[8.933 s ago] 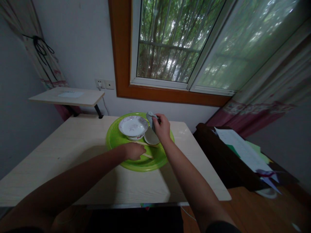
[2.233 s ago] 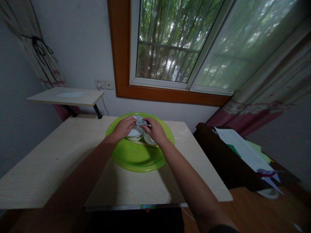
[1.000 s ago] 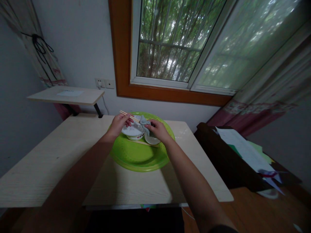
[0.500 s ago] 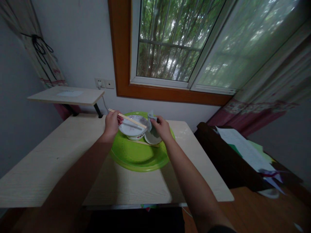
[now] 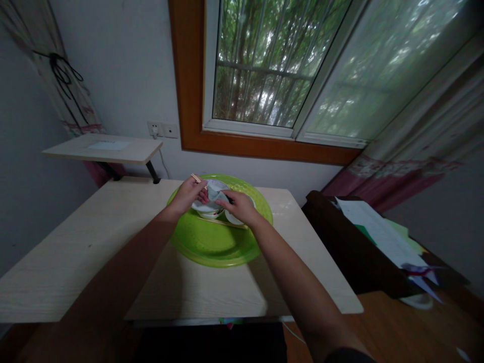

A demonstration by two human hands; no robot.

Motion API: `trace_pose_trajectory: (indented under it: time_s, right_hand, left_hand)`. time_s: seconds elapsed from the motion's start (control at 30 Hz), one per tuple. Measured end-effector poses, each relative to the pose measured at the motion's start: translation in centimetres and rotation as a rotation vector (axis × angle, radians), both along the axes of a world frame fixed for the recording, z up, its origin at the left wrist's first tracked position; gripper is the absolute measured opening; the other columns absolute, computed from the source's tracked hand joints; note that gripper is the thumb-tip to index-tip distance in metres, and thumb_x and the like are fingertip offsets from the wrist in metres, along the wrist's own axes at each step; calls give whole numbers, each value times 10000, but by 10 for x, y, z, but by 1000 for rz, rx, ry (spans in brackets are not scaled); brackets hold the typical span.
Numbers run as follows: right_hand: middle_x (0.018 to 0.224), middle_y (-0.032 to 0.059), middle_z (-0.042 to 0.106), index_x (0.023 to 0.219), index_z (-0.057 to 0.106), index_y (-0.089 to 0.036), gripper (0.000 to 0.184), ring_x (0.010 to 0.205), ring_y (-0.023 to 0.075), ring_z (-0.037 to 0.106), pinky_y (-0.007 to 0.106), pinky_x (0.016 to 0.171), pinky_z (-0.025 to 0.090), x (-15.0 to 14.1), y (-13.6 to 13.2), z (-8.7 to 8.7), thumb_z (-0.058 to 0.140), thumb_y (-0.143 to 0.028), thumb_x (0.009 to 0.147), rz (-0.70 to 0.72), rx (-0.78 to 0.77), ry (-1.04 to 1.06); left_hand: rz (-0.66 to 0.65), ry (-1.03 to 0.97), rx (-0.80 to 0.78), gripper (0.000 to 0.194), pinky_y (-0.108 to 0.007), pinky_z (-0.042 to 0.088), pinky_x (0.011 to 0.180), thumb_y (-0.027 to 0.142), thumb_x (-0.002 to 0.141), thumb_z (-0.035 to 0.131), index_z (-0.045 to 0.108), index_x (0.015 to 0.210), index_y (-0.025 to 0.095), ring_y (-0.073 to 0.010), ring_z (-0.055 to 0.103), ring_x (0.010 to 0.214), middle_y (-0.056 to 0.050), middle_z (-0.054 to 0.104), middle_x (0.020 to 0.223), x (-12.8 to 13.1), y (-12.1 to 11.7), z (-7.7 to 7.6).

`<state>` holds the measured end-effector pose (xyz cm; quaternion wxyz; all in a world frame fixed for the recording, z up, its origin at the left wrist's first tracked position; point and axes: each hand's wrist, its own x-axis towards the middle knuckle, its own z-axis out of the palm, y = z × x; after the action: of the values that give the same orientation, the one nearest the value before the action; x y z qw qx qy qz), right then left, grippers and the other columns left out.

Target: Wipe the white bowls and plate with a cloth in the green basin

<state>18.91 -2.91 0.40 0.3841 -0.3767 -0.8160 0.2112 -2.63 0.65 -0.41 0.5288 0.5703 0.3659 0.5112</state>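
Observation:
Over the back of a green basin (image 5: 215, 247), my left hand (image 5: 189, 195) is closed round a pair of chopsticks (image 5: 195, 178), whose ends stick out above the fingers. My right hand (image 5: 240, 205) grips a grey cloth (image 5: 216, 191), which covers the other end of the chopsticks. Below the hands sits a white patterned dish (image 5: 200, 205), stacked on a bowl (image 5: 209, 214). A smaller white bowl (image 5: 232, 218) is partly hidden beneath my right hand. Another chopstick or pair of chopsticks (image 5: 223, 223) lies in the basin in front of the bowls.
The basin stands on a pale wooden table (image 5: 113, 252). A raised shelf (image 5: 106, 148) with a paper on it is at the back left. A dark cabinet (image 5: 328, 227) with papers (image 5: 378, 232) stands right of the table, below the window (image 5: 280, 65).
My right hand drew the cloth off the chopsticks' end half a second ago, and now it is back left around them. My left hand has come back right, towards the cloth.

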Motion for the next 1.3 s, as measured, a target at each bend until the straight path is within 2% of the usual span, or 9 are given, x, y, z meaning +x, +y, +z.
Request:
trace_pose_trajectory:
  time_s: [0.23,0.43,0.57,0.77,0.97,1.1,1.2,1.3]
  right_hand:
    - [927,24,766,1031,776,-202,218,792,182,656,252,733,436,4,2,-3,678,-348,904,-20,-20,-28]
    - [921,14,761,1034,775,-207,256,793,176,645,238,728,435,3,1,-2,673,-406,910,-18,-61,-7]
    - [953,15,760,1053,769,-211,273,834,186,654,246,758,445,3,1,-1,662,-420,913,-7,-82,19]
    - [899,3,749,1018,775,-215,271,781,171,637,246,715,425,8,3,-3,642,-432,927,-56,-44,8]
    - [890,23,751,977,775,-199,232,754,173,628,259,705,430,12,4,-1,656,-385,910,-146,1,-10]
    - [867,33,742,958,765,-190,231,750,182,617,270,698,427,15,6,-1,635,-374,909,-269,46,18]
    - [858,38,732,971,754,-188,282,743,188,605,277,684,430,17,6,0,611,-426,921,-361,79,100]
    - [951,51,738,1045,742,-197,312,819,200,624,288,740,457,16,4,2,597,-451,936,-334,127,184]
  left_hand:
    - [-49,-22,27,460,-228,494,442,577,802,717,459,905,212,-158,654,480,18,670,628,1,-2,2]
    - [51,-24,117,405,-201,439,399,554,848,676,495,809,193,-125,598,419,3,668,592,-1,-7,8]
    - [107,-72,108,391,-201,405,375,547,868,634,518,773,186,-114,557,374,5,641,543,-4,-2,7]
    - [323,-200,127,359,-200,354,360,519,874,607,493,746,203,-104,511,350,34,587,499,-10,7,5]
    - [658,-309,183,354,-197,280,366,527,905,570,481,785,206,-73,404,359,77,469,487,-17,12,3]
    - [789,-329,188,323,-197,280,387,483,951,512,463,800,201,-66,374,393,78,438,509,-23,18,0]
    - [707,-298,136,294,-198,279,380,461,940,525,463,797,211,-79,397,392,74,446,508,-22,19,-3]
    - [462,-198,83,308,-199,313,377,478,911,559,473,776,215,-93,455,376,57,506,508,-14,15,-2]
